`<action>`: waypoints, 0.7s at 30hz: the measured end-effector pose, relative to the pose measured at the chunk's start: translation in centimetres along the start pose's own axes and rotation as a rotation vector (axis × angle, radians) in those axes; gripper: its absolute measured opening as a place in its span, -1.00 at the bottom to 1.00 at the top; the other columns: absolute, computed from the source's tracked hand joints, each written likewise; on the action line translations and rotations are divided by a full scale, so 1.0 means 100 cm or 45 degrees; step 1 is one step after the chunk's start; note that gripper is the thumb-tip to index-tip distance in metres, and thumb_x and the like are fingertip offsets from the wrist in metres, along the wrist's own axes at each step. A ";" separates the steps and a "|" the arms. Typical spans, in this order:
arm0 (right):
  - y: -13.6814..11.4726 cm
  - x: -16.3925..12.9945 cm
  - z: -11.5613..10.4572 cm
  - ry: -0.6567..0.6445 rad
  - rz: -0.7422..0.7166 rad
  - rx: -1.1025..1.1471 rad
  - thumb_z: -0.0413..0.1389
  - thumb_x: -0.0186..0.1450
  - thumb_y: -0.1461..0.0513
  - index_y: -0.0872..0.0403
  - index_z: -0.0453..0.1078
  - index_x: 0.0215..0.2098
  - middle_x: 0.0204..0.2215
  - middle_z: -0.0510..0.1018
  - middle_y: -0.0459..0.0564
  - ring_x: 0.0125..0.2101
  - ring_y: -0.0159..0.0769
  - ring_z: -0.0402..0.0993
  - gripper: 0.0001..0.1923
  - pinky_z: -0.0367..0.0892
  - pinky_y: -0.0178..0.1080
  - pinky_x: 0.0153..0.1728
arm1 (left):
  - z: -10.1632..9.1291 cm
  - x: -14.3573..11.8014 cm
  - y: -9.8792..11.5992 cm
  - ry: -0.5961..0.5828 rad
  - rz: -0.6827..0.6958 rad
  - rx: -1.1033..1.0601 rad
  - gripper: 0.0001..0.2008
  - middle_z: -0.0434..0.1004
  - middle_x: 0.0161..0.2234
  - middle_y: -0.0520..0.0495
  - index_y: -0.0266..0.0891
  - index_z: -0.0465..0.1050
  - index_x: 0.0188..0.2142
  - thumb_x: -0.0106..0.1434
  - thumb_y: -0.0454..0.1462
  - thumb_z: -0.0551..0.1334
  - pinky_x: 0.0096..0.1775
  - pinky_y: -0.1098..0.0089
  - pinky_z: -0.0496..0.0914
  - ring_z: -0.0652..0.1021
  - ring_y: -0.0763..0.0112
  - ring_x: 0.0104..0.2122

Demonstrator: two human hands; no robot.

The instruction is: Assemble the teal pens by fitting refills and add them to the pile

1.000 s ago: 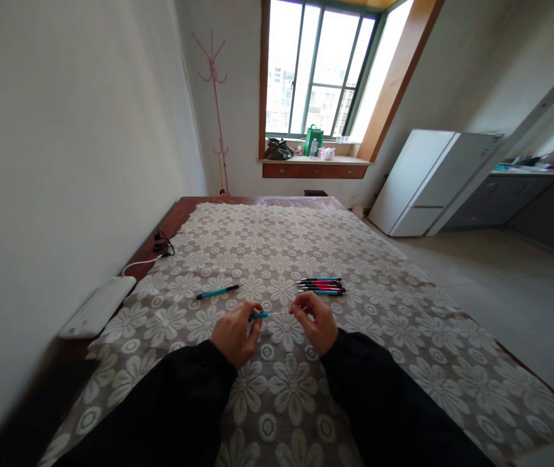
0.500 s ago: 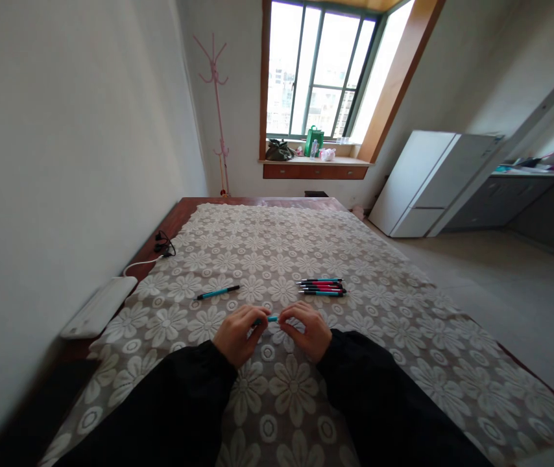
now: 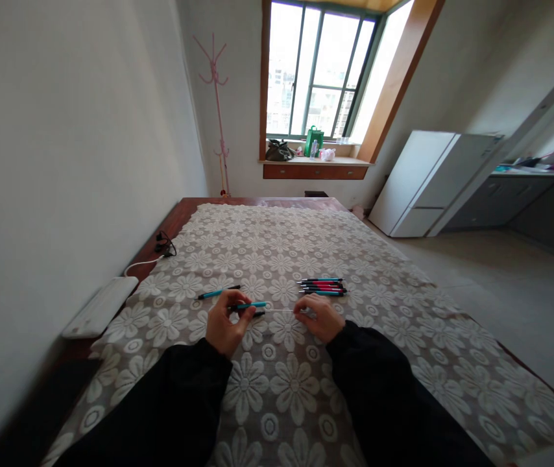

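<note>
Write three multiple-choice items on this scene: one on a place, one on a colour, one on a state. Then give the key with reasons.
1. Where does the pen pile lie?
A. windowsill
B. floral cloth, beyond the right hand
C. floor

2. What colour is the barrel in the left hand?
A. teal
B. yellow
C. white

3. How is the held pen?
A. whole
B. apart, its thin refill drawn out
C. lying on the cloth

Key: B, the pile lies just past the right knuckles; A, teal shows between the fingers; B, a thin rod runs from barrel to right fingers.
</note>
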State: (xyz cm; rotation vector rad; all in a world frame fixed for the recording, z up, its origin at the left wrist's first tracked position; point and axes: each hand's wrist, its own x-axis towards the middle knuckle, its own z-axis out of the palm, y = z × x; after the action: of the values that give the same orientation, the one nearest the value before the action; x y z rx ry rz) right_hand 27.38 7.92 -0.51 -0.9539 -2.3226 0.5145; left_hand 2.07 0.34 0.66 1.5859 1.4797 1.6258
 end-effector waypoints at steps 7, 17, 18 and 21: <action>-0.010 0.000 -0.002 0.096 -0.091 -0.038 0.18 0.25 0.30 0.02 0.44 -0.35 -0.22 0.61 0.01 -0.16 -0.12 0.50 -0.95 0.27 -0.04 -0.05 | -0.001 -0.001 0.001 -0.082 0.074 0.010 -0.83 0.53 -0.30 -0.01 -0.17 0.37 -0.24 0.21 -0.25 0.33 -0.20 0.33 0.52 0.60 0.35 -0.27; -0.047 -0.005 0.005 0.118 -0.034 0.443 0.06 0.24 0.30 0.04 0.44 -0.34 -0.52 0.50 -0.11 -0.49 -0.32 0.43 -0.89 0.33 -0.27 -0.38 | -0.001 -0.006 0.012 -0.365 0.182 0.017 -0.90 0.63 -0.23 -0.04 -0.16 0.44 -0.21 0.26 -0.31 0.28 -0.18 0.34 0.53 0.64 0.33 -0.23; -0.046 -0.005 0.006 0.116 -0.032 0.444 0.06 0.25 0.30 0.05 0.46 -0.33 -0.52 0.51 -0.10 -0.48 -0.32 0.44 -0.87 0.33 -0.26 -0.37 | -0.001 -0.006 0.012 -0.381 0.189 0.025 -0.89 0.64 -0.24 -0.03 -0.15 0.46 -0.19 0.27 -0.31 0.28 -0.18 0.34 0.52 0.64 0.34 -0.24; -0.044 -0.004 0.008 0.137 0.008 0.482 0.12 0.27 0.26 0.05 0.50 -0.27 -0.47 0.57 -0.08 -0.43 -0.29 0.50 -0.88 0.36 -0.26 -0.33 | -0.001 -0.006 0.010 -0.397 0.246 0.061 -0.88 0.63 -0.26 -0.02 -0.14 0.49 -0.18 0.28 -0.32 0.28 -0.20 0.35 0.50 0.63 0.34 -0.26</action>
State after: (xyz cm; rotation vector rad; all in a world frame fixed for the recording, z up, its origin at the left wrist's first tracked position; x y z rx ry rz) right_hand 24.90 4.59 1.12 -0.7848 -2.0292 0.8476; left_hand 2.45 -0.55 1.27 1.9580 1.2431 1.3675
